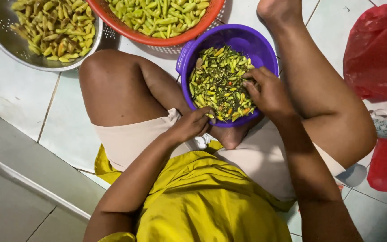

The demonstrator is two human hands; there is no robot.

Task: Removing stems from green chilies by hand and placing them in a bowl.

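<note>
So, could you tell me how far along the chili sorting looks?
Done: the metal colander and orange basket already hold green chilies. In hand: the right hand digs into the purple bowl, the left hand at its rim. Left: that bowl remains full of small chilies.

A person sits cross-legged, bare knees spread wide, one bare foot stretched forward and the other tucked in under the lap. Both forearms reach forward between the thighs. The left hand is curled loosely, fingers folded in toward the palm, knuckles up. The right hand lies palm down slightly farther out, its fingers bent and pointing left.
</note>
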